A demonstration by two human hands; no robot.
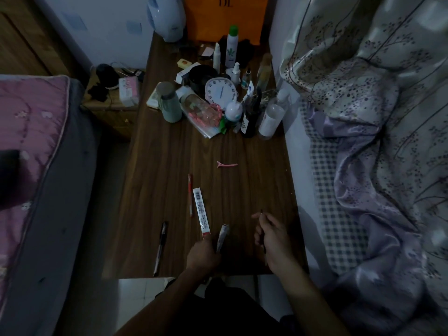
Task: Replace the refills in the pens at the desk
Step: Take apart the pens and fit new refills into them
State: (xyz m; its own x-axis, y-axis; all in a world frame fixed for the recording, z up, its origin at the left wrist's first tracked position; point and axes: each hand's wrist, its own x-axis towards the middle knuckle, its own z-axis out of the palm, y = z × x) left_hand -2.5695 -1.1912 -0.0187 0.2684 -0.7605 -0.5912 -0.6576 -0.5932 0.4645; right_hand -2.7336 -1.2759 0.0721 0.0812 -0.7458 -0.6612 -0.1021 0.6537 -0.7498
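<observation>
Left hand [203, 254]: closed on two refill packets [201, 212], near desk [254, 180] front edge.
Right hand [274, 236]: pinching a thin dark refill [262, 229].
Pens: black pen [160, 247] left, red pen [189, 195] beside the packets.

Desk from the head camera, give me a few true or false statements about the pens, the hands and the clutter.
1. The right hand holds a thin dark refill. True.
2. The red pen is in the left hand. False: it lies on the desk; the left hand holds packaging.
3. The black pen lies left of the left hand. True.
4. The pink hair clip sits on the white clock. False: it lies alone on bare wood.
</observation>
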